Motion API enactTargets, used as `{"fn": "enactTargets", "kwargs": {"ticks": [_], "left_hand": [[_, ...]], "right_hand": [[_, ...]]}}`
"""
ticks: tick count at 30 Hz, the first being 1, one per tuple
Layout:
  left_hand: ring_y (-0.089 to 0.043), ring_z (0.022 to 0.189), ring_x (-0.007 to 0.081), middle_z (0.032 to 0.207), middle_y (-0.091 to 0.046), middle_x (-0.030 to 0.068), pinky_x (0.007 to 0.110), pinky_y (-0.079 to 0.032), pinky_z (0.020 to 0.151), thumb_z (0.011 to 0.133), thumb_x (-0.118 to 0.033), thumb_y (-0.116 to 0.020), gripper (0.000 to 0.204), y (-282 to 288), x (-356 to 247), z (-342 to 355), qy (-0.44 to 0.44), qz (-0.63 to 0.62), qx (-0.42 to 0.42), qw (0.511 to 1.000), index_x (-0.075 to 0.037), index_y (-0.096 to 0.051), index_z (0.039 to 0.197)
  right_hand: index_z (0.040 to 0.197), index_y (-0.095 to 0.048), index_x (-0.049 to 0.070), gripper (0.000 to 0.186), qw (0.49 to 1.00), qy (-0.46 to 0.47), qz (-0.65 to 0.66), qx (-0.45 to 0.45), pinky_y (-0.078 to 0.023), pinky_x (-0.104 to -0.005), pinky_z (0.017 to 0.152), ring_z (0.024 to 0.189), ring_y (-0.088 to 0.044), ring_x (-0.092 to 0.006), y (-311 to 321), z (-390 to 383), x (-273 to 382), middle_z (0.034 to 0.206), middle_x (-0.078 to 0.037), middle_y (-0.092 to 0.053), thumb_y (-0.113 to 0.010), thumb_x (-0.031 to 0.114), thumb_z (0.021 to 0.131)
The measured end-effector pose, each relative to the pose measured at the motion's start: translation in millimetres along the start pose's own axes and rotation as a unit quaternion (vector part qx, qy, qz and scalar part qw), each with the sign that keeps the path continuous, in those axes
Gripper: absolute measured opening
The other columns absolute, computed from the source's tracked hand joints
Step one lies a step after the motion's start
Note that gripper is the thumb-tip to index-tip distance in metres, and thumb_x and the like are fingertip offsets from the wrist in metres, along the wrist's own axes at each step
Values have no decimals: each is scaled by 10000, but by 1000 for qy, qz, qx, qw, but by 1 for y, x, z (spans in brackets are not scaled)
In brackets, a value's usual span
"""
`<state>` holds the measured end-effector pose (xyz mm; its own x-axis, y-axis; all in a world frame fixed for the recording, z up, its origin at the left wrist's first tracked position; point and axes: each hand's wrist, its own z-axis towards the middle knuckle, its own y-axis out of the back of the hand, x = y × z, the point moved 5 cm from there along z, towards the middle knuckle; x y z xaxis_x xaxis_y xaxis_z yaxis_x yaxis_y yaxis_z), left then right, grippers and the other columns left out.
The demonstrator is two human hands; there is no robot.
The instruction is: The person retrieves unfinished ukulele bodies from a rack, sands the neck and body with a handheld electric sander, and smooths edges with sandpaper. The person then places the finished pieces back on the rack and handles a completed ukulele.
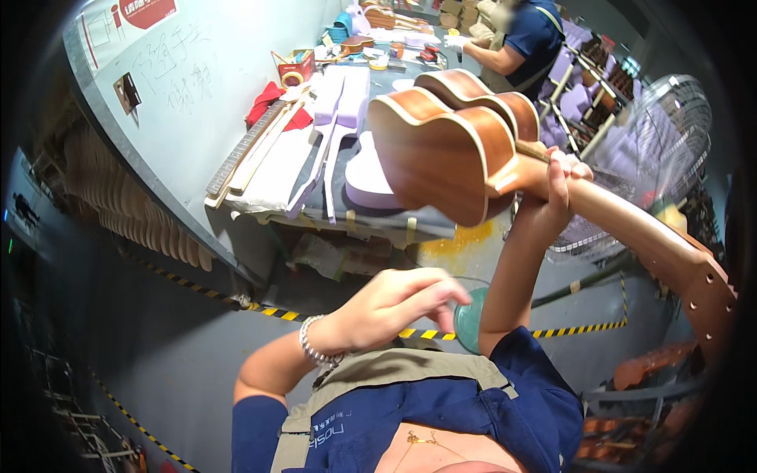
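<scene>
My right hand [561, 177] is closed round the neck of a brown wooden guitar [453, 146], where neck meets body. The guitar's back faces up, its body points to the table, and its headstock with peg holes reaches the right edge. A second brown guitar [473, 85] with pale edging lies close behind the first, and its neck runs to the same hand. In front of my chest, my left hand [402, 303] has loosely bent fingers, slightly blurred, with nothing visible in them. A bracelet [311, 340] circles that wrist.
A worktable [378, 214] ahead bears purple guitar-shaped forms [341, 102], a fretted neck [248, 150] and a red cloth [268, 106]. Across it stands another person [524, 47]. A large caged fan [662, 142] is at the right; striped tape [430, 334] marks the floor. A white panel [189, 102] stands left.
</scene>
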<state>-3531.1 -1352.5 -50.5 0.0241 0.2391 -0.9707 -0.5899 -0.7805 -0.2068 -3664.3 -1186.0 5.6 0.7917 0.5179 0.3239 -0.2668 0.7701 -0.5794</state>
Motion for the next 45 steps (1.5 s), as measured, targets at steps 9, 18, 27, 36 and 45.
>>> {"fn": "enactTargets", "kwargs": {"ticks": [9,18,27,36,45], "left_hand": [[-463,1139,410,1154,-495,297,429,-450,913,885,-607,-182,797,87,-71,115,46,-306,122,943,85,-357,1240],[-423,1169,419,1268,-394,305,474,-310,1029,933,-466,-282,651,260,-89,90,-4,-394,144,908,84,-316,1281],[-548,1039,278,1082,-521,186,462,-387,979,862,-292,-529,558,393,-80,92,58,-409,-60,909,78,-354,1241],[-451,634,77,738,-422,10,266,-422,656,820,-86,-559,367,470,-83,137,-7,-357,27,934,-18,-403,1145],[-503,594,89,742,-477,15,238,-451,558,748,-89,-627,398,624,-78,160,17,36,-233,972,-18,-407,1072]], "right_hand": [[855,-485,64,226,985,69,-147,53,-434,-320,803,772,-526,-171,-31,52,-160,802,-49,-524,-626,-37,709],[826,-534,71,196,895,255,-259,259,-425,-338,805,797,-554,-204,-150,17,-264,784,-55,-564,-655,0,690],[824,-613,97,220,784,412,-272,376,-399,-352,770,762,-568,-191,-191,13,-404,774,-20,-589,-671,147,618],[915,-584,129,318,731,423,-309,437,-406,-362,849,925,-567,-198,-212,46,-473,959,-28,-598,-736,163,637],[1162,-543,146,546,777,124,-516,338,-312,-431,986,1173,-410,-302,-99,10,-456,1287,-127,-423,-726,116,648]]}}
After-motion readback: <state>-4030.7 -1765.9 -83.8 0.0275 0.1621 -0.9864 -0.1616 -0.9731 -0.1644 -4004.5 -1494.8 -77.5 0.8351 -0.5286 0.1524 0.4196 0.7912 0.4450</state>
